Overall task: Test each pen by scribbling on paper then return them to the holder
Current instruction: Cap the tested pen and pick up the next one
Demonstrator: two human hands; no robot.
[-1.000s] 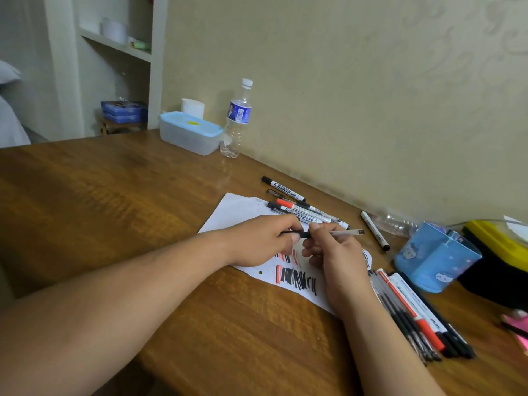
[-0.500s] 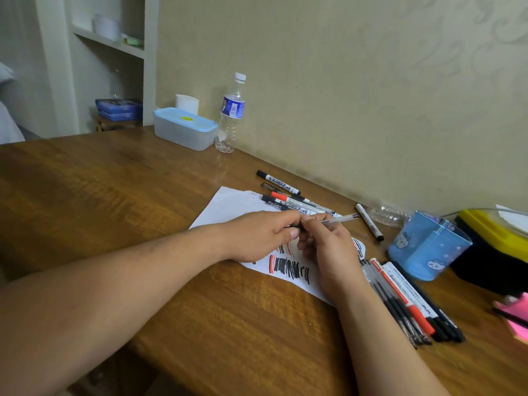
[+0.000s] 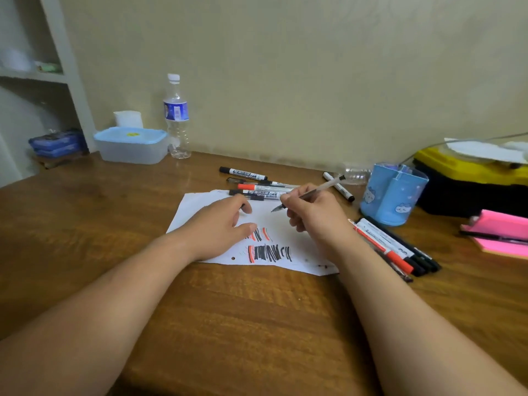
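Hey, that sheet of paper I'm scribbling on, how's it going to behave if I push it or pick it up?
The paper looks like one thin loose sheet, so it would probably flop when lifted. The table looks glossy, so it may slide under a push; your left hand resting on it likely steadies it.

Right hand (image 3: 317, 215) grips clear pen (image 3: 314, 192) in writing hold, tip down over paper (image 3: 288, 224); contact with sheet not confirmed. Left hand (image 3: 220, 227) rests palm-down on paper (small dark item at fingers, unidentifiable). Red and black scribbles on sheet near both hands. Markers (image 3: 257, 190) lie in cluster at paper's far edge. Row of pens (image 3: 394, 247) beside right wrist. Blue holder (image 3: 391, 195) upright just beyond them. All on wooden table (image 3: 243, 310).
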